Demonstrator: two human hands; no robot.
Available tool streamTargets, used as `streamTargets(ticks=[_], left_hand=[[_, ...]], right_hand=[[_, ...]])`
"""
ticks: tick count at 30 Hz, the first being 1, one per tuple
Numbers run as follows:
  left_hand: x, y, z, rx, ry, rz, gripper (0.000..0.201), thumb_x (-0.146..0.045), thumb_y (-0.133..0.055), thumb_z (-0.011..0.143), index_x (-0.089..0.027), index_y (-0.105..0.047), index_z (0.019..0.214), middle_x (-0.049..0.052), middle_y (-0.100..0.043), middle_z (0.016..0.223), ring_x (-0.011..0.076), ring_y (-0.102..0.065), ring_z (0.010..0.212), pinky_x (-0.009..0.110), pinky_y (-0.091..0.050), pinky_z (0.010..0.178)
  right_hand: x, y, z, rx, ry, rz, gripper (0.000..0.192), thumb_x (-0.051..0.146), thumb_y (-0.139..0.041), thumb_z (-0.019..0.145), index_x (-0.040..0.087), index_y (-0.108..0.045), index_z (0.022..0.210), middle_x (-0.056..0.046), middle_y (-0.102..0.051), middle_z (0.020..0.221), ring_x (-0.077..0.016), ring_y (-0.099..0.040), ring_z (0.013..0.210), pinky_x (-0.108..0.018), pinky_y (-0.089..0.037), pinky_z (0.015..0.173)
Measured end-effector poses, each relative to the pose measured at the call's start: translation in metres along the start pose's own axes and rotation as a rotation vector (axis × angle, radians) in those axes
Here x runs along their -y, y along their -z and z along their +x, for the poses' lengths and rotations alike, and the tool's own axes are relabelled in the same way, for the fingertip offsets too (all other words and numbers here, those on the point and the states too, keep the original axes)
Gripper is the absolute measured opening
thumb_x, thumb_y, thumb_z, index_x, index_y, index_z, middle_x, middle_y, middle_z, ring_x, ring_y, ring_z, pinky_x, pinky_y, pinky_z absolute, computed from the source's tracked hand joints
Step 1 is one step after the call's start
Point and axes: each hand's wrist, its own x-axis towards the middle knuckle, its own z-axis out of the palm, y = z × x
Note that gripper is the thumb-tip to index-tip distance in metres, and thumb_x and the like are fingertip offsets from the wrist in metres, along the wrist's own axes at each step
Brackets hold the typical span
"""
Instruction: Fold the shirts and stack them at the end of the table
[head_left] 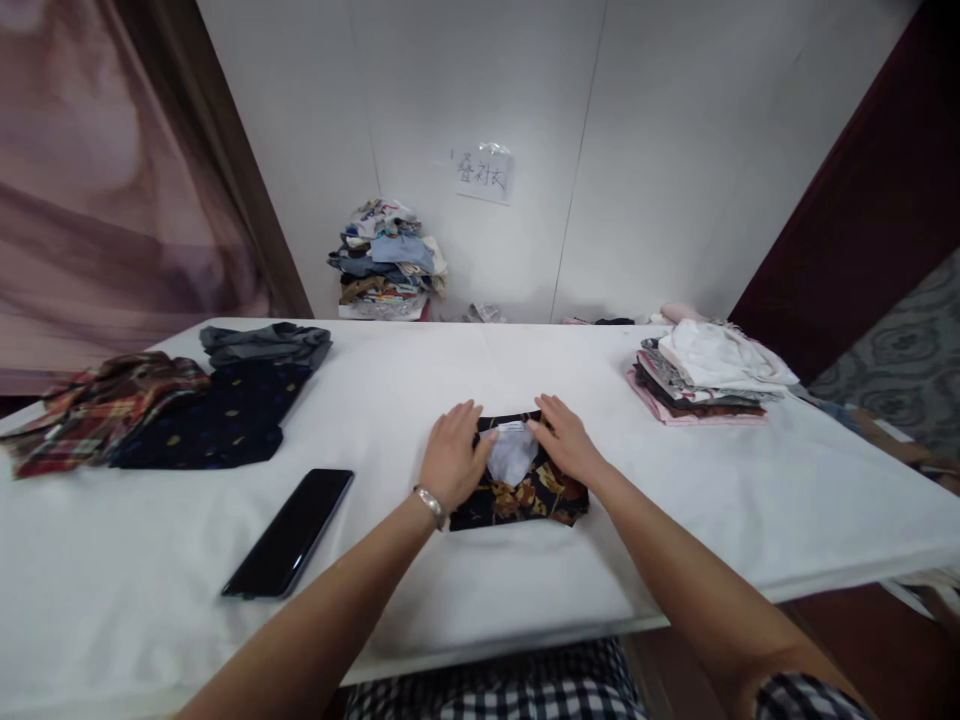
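A folded dark shirt with a brown and gold floral print point(525, 500) lies on the white-covered table in front of me. Its collar opening, with a pale lining, faces up at the far side. My left hand point(454, 457) rests on the shirt's left side, fingers stretched out and thumb at the collar opening. On the opposite side, my right hand point(568, 440) lies over the collar's right end, its fingers extended too. Both hands touch the cloth, palms down. A silver bracelet point(430, 507) circles my left wrist.
A black phone point(291, 535) lies left of the shirt. Farther left are a navy garment point(217, 415), a grey garment point(262, 345) and a plaid garment point(112, 400). A folded clothes stack point(705, 375) sits at right. Behind the table rises another clothes pile point(390, 255).
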Motion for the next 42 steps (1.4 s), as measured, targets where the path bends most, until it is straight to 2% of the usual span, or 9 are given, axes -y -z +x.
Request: streamTargets(ticks=[5,14,18,22,25,27,30,35,42], left_hand=[[0.011,-0.039,-0.008,0.313,-0.047,0.216,0.068,-0.056,-0.037,0.088,-0.007,-0.045,0.134,0.019,-0.038,0.145,0.0304,-0.028,0.138,0.048,-0.022,0.113],[0.026,-0.052,-0.011,0.333,-0.017,0.181,0.070,-0.058,-0.033,0.088,-0.010,-0.043,0.137,0.018,-0.034,0.148,0.0283,-0.024,0.140,0.047,-0.019,0.114],[0.026,-0.047,-0.003,0.354,0.065,0.038,0.063,-0.054,-0.037,0.088,-0.013,-0.045,0.135,0.016,-0.035,0.148,0.0270,-0.024,0.140,0.047,-0.018,0.114],[0.020,-0.023,0.000,0.277,0.147,-0.131,0.053,-0.046,-0.034,0.091,-0.016,-0.048,0.133,0.013,-0.042,0.144,0.0231,-0.033,0.136,0.043,-0.025,0.112],[0.009,-0.003,-0.020,0.108,0.004,-0.113,0.053,-0.050,-0.042,0.088,-0.019,-0.051,0.130,0.011,-0.048,0.140,0.0244,-0.038,0.132,0.044,-0.028,0.111],[0.002,0.003,-0.042,0.061,-0.133,-0.068,0.052,-0.050,-0.053,0.083,-0.020,-0.055,0.125,0.011,-0.054,0.132,0.0268,-0.044,0.126,0.046,-0.032,0.108],[-0.002,-0.001,-0.068,0.149,-0.267,0.014,0.054,-0.041,-0.061,0.079,-0.021,-0.052,0.128,0.011,-0.056,0.130,0.0278,-0.046,0.123,0.048,-0.033,0.106],[-0.003,-0.014,-0.061,0.268,-0.283,0.144,0.047,-0.031,-0.056,0.083,-0.022,-0.051,0.128,0.011,-0.055,0.131,0.0285,-0.048,0.121,0.047,-0.038,0.099],[-0.024,0.003,-0.035,0.283,-0.197,0.196,0.037,-0.028,-0.035,0.093,-0.021,-0.055,0.123,0.011,-0.069,0.097,0.0217,-0.064,0.086,0.034,-0.049,0.076]], right_hand=[[-0.004,-0.026,0.003,0.364,-0.042,-0.202,0.069,0.060,-0.029,0.090,0.021,-0.027,0.147,-0.008,-0.020,0.155,-0.0251,-0.011,0.143,-0.050,-0.009,0.112],[-0.019,-0.039,0.004,0.340,-0.014,-0.192,0.068,0.062,-0.030,0.089,0.024,-0.028,0.146,-0.006,-0.020,0.155,-0.0236,-0.012,0.143,-0.047,-0.008,0.113],[-0.017,-0.033,0.009,0.273,-0.096,0.112,0.063,0.059,-0.048,0.083,0.025,-0.046,0.136,-0.007,-0.033,0.150,-0.0255,-0.019,0.141,-0.047,-0.005,0.113],[-0.022,-0.001,0.010,0.068,-0.246,0.534,0.054,0.058,-0.044,0.085,0.025,-0.055,0.127,-0.005,-0.047,0.141,-0.0203,-0.037,0.134,-0.040,-0.025,0.110],[-0.026,0.027,-0.014,-0.262,-0.345,0.782,0.048,0.056,-0.053,0.081,0.019,-0.064,0.110,-0.010,-0.065,0.117,-0.0211,-0.056,0.114,-0.037,-0.040,0.098],[-0.024,0.037,-0.046,-0.347,-0.393,0.933,0.042,0.053,-0.063,0.074,0.016,-0.066,0.094,-0.008,-0.072,0.088,-0.0194,-0.065,0.086,-0.034,-0.048,0.083],[-0.008,0.034,-0.102,-0.118,-0.476,1.107,0.037,0.049,-0.069,0.070,0.016,-0.065,0.085,-0.003,-0.068,0.070,-0.0136,-0.061,0.057,-0.027,-0.048,0.057],[0.026,0.012,-0.157,0.356,-0.660,1.268,0.043,0.045,-0.069,0.074,0.016,-0.061,0.105,-0.009,-0.071,0.085,-0.0173,-0.068,0.066,-0.026,-0.050,0.052],[0.041,0.001,-0.130,0.324,-0.668,1.550,0.051,0.047,-0.072,0.072,0.021,-0.053,0.111,-0.011,-0.069,0.101,-0.0246,-0.066,0.091,-0.040,-0.055,0.067]])
